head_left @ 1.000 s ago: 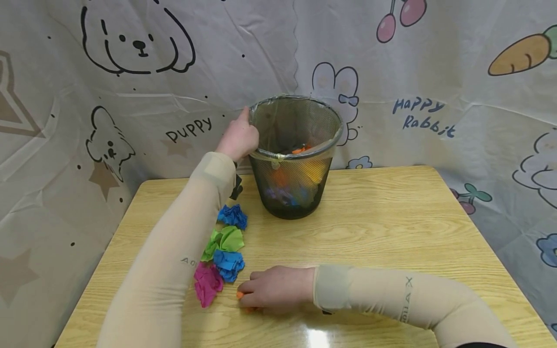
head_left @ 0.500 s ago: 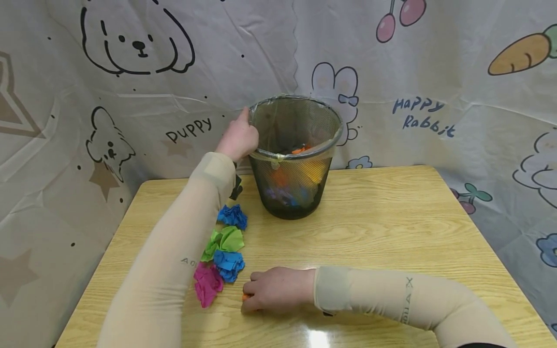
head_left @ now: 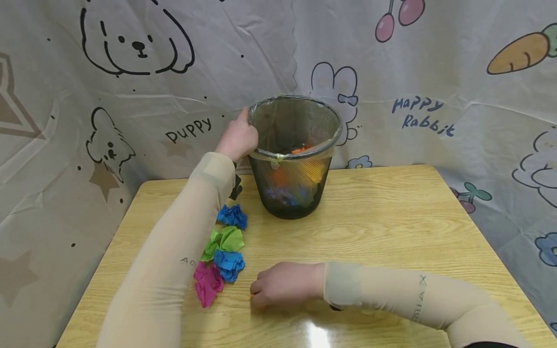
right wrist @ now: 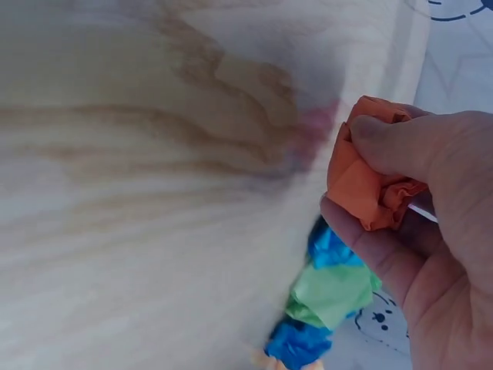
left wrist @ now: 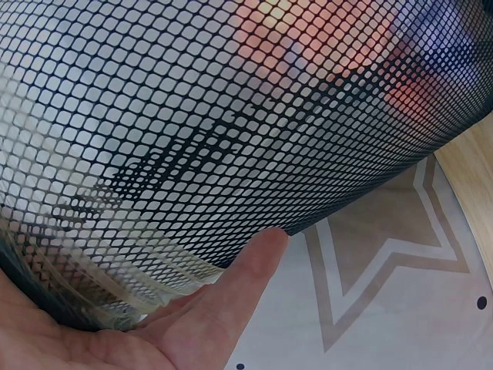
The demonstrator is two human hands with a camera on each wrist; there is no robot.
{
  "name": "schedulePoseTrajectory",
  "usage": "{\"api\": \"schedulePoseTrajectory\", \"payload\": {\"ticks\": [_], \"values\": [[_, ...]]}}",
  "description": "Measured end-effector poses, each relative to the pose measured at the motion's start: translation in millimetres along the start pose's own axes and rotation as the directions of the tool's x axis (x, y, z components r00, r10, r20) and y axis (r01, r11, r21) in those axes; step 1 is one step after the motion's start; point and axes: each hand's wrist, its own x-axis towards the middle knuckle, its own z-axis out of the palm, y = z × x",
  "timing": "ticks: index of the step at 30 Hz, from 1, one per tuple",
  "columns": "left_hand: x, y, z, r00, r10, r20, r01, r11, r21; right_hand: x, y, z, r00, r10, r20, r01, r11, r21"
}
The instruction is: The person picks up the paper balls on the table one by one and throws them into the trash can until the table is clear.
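The right hand (head_left: 287, 285) holds an orange crumpled paper (right wrist: 362, 181), pinched between the thumb on one face and the fingers on the other; the grip is narrow, set to the width of the paper. Hand and paper are well apart from the mesh wastebasket (head_left: 263, 171), on its near side and low over the tabletop (head_left: 383, 217); whether the paper touches the surface cannot be determined. The left hand (head_left: 238, 137) grips the wastebasket at the left of its rim, one digit lying against the outside of the mesh; the remaining fingers are partly hidden. The wastebasket stands upright and is fitted with a translucent liner (head_left: 276, 162) turned over the rim. Inside it, orange paper (head_left: 301, 149) and yellow paper (head_left: 314, 170) are noted, with purple and blue pieces lower down, seen indistinctly through the mesh. Four further crumpled papers form a line from near the left front of the wastebasket towards the person: dark blue paper (head_left: 233, 216) closest to it, then green paper (head_left: 228, 239), bright blue paper (head_left: 229, 265) and pink paper (head_left: 208, 284) farthest off. Behind the wastebasket hangs a printed cloth (head_left: 261, 58) bearing animal drawings and lettering.
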Motion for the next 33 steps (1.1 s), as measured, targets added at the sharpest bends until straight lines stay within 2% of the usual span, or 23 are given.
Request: {"api": "schedulePoseTrajectory", "payload": {"ticks": [8,13,17,22,28,33], "values": [[1.8,2.5,1.2,1.000,-0.001,0.003,0.001,1.000,-0.003,-31.5,8.5,-25.4,0.995,0.055,-0.089,-0.056,0.998,0.000],[0.8,3.8,0.7,1.000,0.000,0.000,0.000,1.000,-0.007,-57.1,15.6,-48.2,0.981,0.123,-0.147,-0.122,0.992,0.017],[-0.1,4.3,0.1,1.000,0.006,0.001,-0.006,1.000,-0.005,-74.8,21.6,-68.0,0.966,0.170,-0.195,-0.169,0.985,0.022],[-0.2,4.1,-0.9,1.000,0.007,0.004,-0.007,1.000,-0.002,-90.2,30.9,-89.8,0.942,0.185,-0.281,-0.185,0.982,0.028],[-0.2,2.4,-0.5,1.000,0.008,-0.004,-0.007,1.000,0.006,-102.3,39.3,-119.9,0.914,0.211,-0.347,-0.196,0.977,0.078],[-0.2,1.6,-0.6,1.000,0.009,-0.008,-0.008,1.000,0.015,-107.4,47.5,-143.2,0.883,0.204,-0.423,-0.197,0.978,0.062]]}}
